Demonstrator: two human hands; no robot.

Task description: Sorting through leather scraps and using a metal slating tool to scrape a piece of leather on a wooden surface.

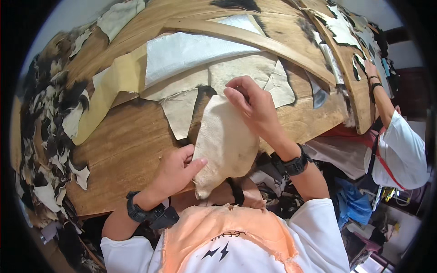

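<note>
A cream piece of hide (226, 141) hangs over the table's front edge, smooth side up. My left hand (175, 169) pinches its left edge, with the thumb on top and the fingers partly hidden beneath. At its upper corner, my right hand (256, 103) grips it between curled fingers and thumb. Beyond it, more pale hide (249, 70) with dark fur at the edges lies on the wooden table (118, 159), one pointed flap (180, 111) reaching toward me.
A long wooden strip (255, 40) rests across a white sheet (191, 52) and the hide; yellow paper (122, 78) lies at left. Hide scraps (50, 145) heap along the left side. A co-worker's hand (371, 69) touches hide pieces at far right, beyond a wooden board (362, 107).
</note>
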